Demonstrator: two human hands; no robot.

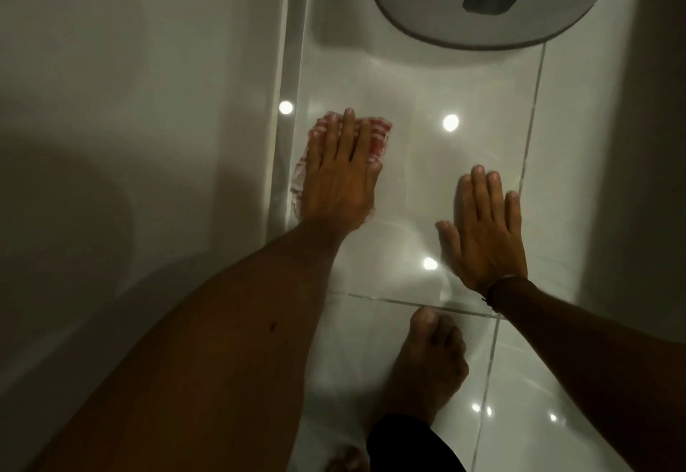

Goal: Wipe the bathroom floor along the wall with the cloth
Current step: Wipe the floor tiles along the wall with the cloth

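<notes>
**Down low: cloth pressed flat at the wall's edge**

Now, nearest the camera, a bare foot is planted on the glossy floor. Just ahead, the right hand lies flat on the tile, fingers spread, gripping nothing, seemingly there as a brace. Further out, the left hand lies palm-down, fingers extended together, pressing the red-and-white checked cloth against the tile just beside the wall. That cloth looks soft and limp, light, likely to bunch; flat palm pressure should hold it best on such slick tile. Beyond, a grey appliance carries a dark label, its writing too blurred to read.
</notes>
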